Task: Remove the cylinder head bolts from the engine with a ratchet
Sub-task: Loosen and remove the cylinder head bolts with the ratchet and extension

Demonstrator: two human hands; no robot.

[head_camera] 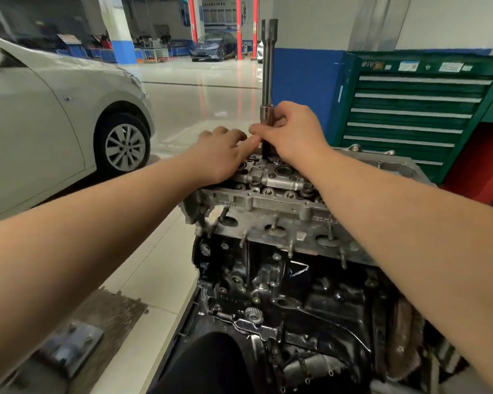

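Head view of an engine (268, 280) standing on a tiled workshop floor, with its cylinder head (273, 206) uppermost. A long extension bar (268, 78) stands upright on the far side of the head, its lower end seated among the cam-bearing fittings. The right hand (293, 135) curls its fingers around the lower part of the bar. The left hand (219, 155) lies just beside it, fingers fairly straight and resting on the top of the head, thumb touching the right hand. Both hands hide the bolt under the bar; whether a ratchet is fitted cannot be told. Studs (273, 223) project from the near face of the head. A silver car (54, 109) stands to the left, a green drawer cabinet (410, 109) to the right behind the engine, and a dark car (211, 46) well beyond.
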